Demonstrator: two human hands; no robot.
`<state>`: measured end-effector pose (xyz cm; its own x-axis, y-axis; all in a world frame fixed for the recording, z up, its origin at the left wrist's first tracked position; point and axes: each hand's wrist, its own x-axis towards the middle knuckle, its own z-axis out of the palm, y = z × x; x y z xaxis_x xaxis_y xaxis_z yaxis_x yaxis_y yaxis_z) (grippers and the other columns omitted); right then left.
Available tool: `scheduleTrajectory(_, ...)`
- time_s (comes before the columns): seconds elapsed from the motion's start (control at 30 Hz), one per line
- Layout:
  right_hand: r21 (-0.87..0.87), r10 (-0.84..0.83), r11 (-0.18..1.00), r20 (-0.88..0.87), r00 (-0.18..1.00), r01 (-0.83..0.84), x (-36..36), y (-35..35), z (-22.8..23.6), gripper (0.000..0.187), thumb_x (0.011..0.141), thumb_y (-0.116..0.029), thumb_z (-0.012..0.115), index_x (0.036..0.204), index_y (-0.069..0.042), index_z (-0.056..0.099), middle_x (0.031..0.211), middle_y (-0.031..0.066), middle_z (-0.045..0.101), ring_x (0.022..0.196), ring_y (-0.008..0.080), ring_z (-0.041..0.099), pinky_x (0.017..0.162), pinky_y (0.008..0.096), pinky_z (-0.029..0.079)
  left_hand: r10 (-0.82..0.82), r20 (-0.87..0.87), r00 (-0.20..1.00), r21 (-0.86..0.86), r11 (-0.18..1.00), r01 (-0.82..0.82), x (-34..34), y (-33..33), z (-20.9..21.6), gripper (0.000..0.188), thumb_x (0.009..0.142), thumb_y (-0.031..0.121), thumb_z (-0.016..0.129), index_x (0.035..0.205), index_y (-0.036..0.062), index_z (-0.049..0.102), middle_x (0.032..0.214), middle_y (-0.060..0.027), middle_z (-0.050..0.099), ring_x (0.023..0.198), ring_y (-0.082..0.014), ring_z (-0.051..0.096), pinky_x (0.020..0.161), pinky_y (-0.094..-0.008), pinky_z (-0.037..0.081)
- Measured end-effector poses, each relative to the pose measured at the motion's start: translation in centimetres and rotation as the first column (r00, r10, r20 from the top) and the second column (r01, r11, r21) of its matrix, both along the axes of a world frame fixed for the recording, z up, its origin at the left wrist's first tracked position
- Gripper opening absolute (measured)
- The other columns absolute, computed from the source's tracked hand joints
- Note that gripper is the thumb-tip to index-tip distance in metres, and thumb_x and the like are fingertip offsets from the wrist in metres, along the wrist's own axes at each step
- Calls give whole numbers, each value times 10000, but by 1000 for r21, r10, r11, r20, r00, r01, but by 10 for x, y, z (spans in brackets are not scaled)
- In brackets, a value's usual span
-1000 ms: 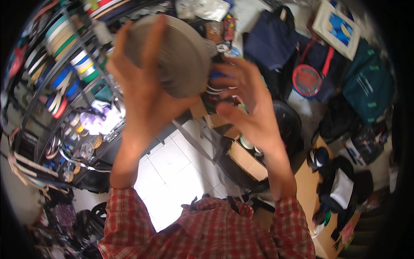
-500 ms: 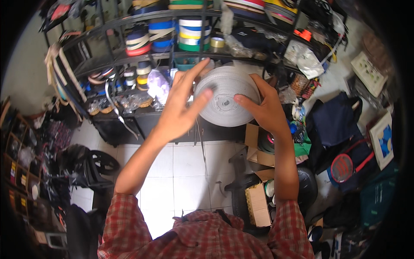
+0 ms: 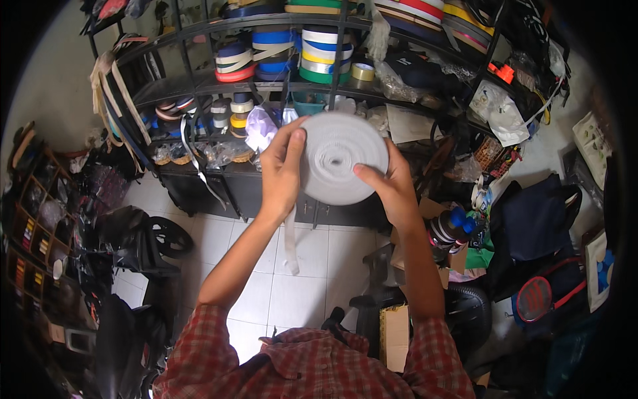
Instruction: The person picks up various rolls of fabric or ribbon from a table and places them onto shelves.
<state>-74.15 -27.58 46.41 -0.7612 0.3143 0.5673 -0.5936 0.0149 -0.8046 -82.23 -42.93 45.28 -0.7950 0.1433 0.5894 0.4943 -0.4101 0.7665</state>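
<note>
A large roll of light grey webbing is held up in front of me, its coiled flat side facing me. My left hand grips the roll's left edge, thumb pointing up along the rim. On the opposite edge, my right hand has its thumb pressed on the flat face near the centre and its fingers behind. A loose strap end hangs below my left hand over the tiled floor. The roll hides the fingertips behind it.
Beyond the roll stands a black shelf rack with stacked coloured webbing rolls. A motorbike is at left. A cardboard box lies near my right arm; dark bags fill the right side.
My left hand, spread with its thumb blurred before, now closes on the roll's left edge. The loose strap end now hangs in plain sight. The whole view has shifted slightly.
</note>
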Motion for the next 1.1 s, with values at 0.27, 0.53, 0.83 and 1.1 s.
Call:
scheduleTrajectory(0.27,200,-134,975,176,975,98,-5,87,-19,273,843,-152,684,1025,15,568,926,72,634,840,105,572,750,265,465,-126,15,992,-162,979,127,2,87,-26,412,1008,267,429,1284,-26,519,1207,-124,593,1090,-166,535,956,-279,392)
scheduleTrajectory(0.53,-9,45,999,198,979,-44,-33,142,-46,247,877,-147,634,1052,7,553,1000,63,602,904,111,548,808,259,438,119,35,992,-113,987,-115,-26,145,-36,457,1023,313,364,1278,-36,511,1173,-145,588,1075,-191,535,970,-297,380)
scheduleTrajectory(0.83,303,-201,939,105,974,161,-85,160,-33,219,874,-126,631,1013,33,572,892,107,645,806,122,583,732,279,467,18,57,998,-213,977,-6,-67,163,-43,355,1003,243,442,1191,-36,554,1039,-109,624,970,-136,535,881,-266,408)
scheduleTrajectory(1.1,280,-11,958,263,965,-65,-144,169,-36,241,853,-161,649,976,34,579,859,100,645,785,130,580,707,283,458,-36,10,999,-207,978,37,-151,159,-60,307,986,255,484,1053,-25,590,884,-83,629,823,-111,530,766,-254,431)
